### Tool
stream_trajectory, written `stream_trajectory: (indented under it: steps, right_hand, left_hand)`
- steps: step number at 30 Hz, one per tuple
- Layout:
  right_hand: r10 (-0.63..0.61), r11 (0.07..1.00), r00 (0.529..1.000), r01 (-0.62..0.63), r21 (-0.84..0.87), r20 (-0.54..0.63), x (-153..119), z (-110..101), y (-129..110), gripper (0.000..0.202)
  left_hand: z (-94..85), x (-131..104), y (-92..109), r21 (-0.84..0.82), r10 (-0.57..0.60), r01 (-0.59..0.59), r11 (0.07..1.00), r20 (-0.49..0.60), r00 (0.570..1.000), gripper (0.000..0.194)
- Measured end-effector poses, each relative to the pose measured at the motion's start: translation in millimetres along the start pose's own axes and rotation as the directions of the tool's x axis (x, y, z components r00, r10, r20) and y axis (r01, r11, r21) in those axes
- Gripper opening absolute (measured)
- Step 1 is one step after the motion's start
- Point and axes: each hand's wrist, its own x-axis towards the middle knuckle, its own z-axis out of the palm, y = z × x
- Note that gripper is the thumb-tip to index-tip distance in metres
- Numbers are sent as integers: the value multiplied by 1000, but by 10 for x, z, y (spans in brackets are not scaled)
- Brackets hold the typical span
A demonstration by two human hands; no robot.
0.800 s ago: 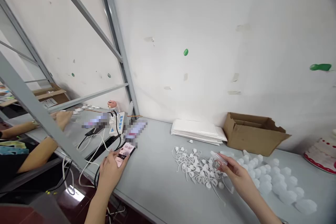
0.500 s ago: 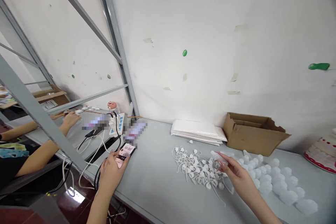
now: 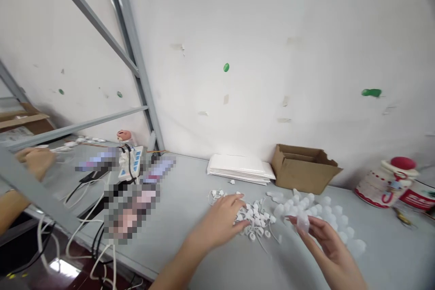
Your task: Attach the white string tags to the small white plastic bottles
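Observation:
My left hand (image 3: 220, 217) reaches over a pile of small white plastic pieces with cords (image 3: 256, 217). Its thumb and fingers are spread apart at the pile's left side; whether a fingertip touches a piece I cannot tell. To the right of the pile, my right hand (image 3: 328, 244) pinches a translucent plastic cap-like piece (image 3: 303, 221) between thumb and fingers. Behind that hand sit rows of similar frosted, rounded pieces (image 3: 328, 213) on the grey table (image 3: 183, 199).
White flat sheets (image 3: 238, 167) and a cardboard box (image 3: 304, 170) stand against the wall. A decorated jar (image 3: 380, 186) is at the right. On the left are a power strip (image 3: 131, 163), cables, blurred phones, a metal frame (image 3: 134, 68) and another person's hand (image 3: 39, 161).
My left hand has left the phone and moved right to the corded pieces. My right hand still holds the translucent piece. The view has turned right.

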Motion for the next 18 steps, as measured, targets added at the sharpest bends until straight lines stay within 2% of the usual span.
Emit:
stream_trajectory:
  steps: [2, 4, 7, 10, 12, 18]
  right_hand:
    - [-32, 994, 996, 23, -111, -87, -96, -225, 67, 42]
    - [-96, 965, 966, 32, -259, -239, -171, -431, 162, 44]
    - [-72, 929, 954, -41, -368, -290, -261, -615, 332, 46]
    - [47, 908, 951, -167, -383, -304, -313, -609, 488, 41]
    - [84, 884, 951, -208, -418, -296, -317, -538, 560, 40]
    - [95, 838, 974, -191, -511, -208, -193, -349, 615, 32]
  left_hand:
    - [-19, 162, -80, -6, 9, -9, 1000, -13, 1000, 26]
    - [-11, 308, -219, -5, -18, 17, 1000, -46, 999, 21]
    - [77, 422, -409, -55, -74, 68, 996, -103, 992, 18]
    - [205, 388, -514, -110, -105, 86, 990, -175, 979, 19]
    - [264, 333, -545, -113, -80, 61, 992, -177, 981, 21]
    - [251, 281, -594, -99, -90, 75, 992, -158, 983, 23]
